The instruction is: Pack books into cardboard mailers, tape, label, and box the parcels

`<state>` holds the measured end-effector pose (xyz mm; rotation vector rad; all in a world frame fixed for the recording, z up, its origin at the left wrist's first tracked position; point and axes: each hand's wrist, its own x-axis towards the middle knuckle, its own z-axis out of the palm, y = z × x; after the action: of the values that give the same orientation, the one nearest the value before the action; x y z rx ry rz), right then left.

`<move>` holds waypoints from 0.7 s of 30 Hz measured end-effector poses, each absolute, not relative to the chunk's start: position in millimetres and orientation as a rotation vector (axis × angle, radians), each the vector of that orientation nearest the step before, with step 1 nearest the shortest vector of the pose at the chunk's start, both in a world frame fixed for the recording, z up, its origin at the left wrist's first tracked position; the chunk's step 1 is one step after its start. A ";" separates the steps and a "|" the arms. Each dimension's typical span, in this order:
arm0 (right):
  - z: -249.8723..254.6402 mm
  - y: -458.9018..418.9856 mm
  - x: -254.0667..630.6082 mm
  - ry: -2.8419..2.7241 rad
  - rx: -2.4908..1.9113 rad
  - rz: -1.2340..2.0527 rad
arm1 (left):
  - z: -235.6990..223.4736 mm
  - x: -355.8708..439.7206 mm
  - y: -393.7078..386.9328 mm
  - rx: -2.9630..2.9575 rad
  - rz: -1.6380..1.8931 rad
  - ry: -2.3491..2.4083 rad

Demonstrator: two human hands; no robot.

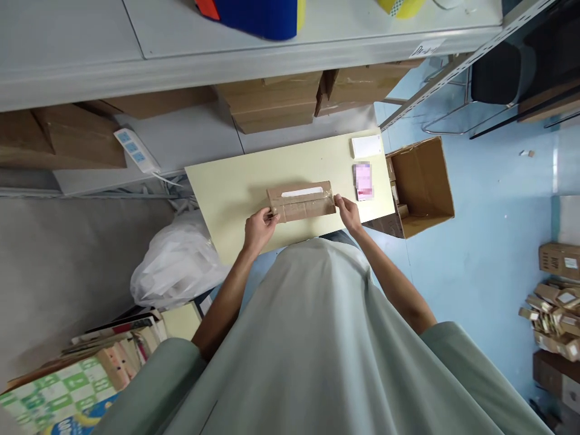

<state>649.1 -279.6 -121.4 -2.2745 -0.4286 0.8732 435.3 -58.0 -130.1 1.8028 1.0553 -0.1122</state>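
Nearest my camera, a loose, pale green shirt [317, 338] drapes in soft folds. Past it, the left hand [261, 231] is nearly closed, thumb and fingers pinching the near left corner of a brown box [302, 205]. The right hand [347, 214], also nearly closed, holds the right end by its fingertips. The box is long, low cardboard with shiny tape and a white strip on top; I see it over the middle of a smooth, pale yellow table [226, 181]; whether it rests there I cannot tell.

Left of the table bulges a crumpled, cloudy plastic bag [176, 260]. On the table's right lie a pink card [363, 180], partly blurred, and a white packet [366, 146]; past that edge stands an open carton [421, 181].

Farther off, a grey shelf [181, 75] overhangs cardboard boxes [276, 99] and a white power strip [136, 151], blocking the space beyond the table. A blue floor [475, 175] stretches right.
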 end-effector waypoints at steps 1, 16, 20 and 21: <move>-123.5 -278.9 650.5 -0.439 -2.302 0.855 | -130.1 434.4 -60.8 1.817 -0.130 1.066; -148.9 -258.0 631.7 -0.638 -2.673 0.667 | -157.4 466.7 -63.2 1.919 -0.342 1.144; -144.2 -266.7 641.1 -0.679 -2.567 0.756 | -166.5 456.6 -53.3 1.967 -0.322 1.051; -142.7 -269.0 643.2 -0.706 -2.526 0.765 | -167.7 453.7 -50.8 1.971 -0.319 1.023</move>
<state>643.2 -269.0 -142.7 -2.5263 -0.7057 0.7652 453.7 -50.8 -167.7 1.9713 1.0231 -0.3195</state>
